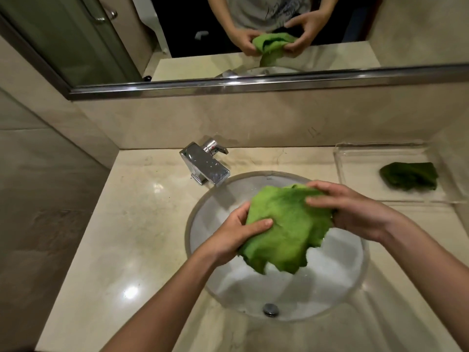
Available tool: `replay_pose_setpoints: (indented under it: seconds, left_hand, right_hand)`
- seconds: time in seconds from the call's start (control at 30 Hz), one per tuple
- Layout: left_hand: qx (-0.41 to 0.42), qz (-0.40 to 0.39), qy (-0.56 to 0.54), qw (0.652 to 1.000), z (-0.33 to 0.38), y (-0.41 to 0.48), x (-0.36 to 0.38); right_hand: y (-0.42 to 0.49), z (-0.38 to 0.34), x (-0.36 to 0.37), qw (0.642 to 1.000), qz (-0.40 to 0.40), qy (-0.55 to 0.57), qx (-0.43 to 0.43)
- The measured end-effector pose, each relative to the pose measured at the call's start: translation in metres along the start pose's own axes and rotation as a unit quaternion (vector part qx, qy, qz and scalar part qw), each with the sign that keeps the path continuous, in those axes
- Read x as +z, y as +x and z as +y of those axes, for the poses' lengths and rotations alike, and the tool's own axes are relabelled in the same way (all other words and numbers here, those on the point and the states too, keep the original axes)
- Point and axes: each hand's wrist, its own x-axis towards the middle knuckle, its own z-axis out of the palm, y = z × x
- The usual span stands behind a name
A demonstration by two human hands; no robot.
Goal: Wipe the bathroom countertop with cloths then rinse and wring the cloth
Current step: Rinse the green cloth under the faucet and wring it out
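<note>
The bright green cloth (pixel 284 229) is up in the air over the round sink (pixel 200 275), bunched and crumpled, its ragged lower edge hanging down toward the basin without touching it. Both hands are on it. The left hand (pixel 236 237) grips the cloth's near-left side, thumb laid flat across the top of the fabric and the fingers curled in underneath. The right hand (pixel 352 212) holds the far-right side, fingers curved over the upper edge and pressing into the folds, palm tucked against the cloth's right flank. Between the two hands the fabric bulges upward in a loose hump.

Below, the drain (pixel 271 309) sits at the near end of the bowl. The chrome faucet (pixel 206 165) stands at the back-left of the sink, spout angled toward the bowl, droplets on its top; whether water is running, I can't tell. All around lies the glossy beige countertop (pixel 132 237), light glinting off it at the left. Off to the right, a clear tray (pixel 355 179) rests on the counter, and in it lies a second, darker green cloth (pixel 409 176), crumpled, well apart from the hands. Along the back wall, the mirror (pixel 76 41) reflects both hands clutching the green bundle.
</note>
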Motion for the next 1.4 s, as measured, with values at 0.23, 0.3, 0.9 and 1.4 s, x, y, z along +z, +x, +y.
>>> replay_pose_setpoints:
  seconds: [0.23,0.3,0.9,1.4]
  left_hand:
    - [0.024,-0.026,0.151,0.988,0.009,0.001,-0.015]
    - [0.034,0.043,0.115,0.992,0.008,0.007,-0.016]
    - [-0.044,-0.072,-0.023,0.996,0.016,0.003,-0.006]
    - [-0.019,0.055,0.088,0.994,0.008,0.022,-0.005]
  right_hand:
    - [0.000,0.024,0.011,0.909,0.164,-0.280,-0.262]
    - [0.003,0.039,0.012,0.819,0.178,-0.404,-0.367]
    - [0.003,0.050,0.017,0.991,-0.017,-0.112,-0.068]
    - [0.005,0.052,-0.010,0.999,0.036,0.038,-0.011]
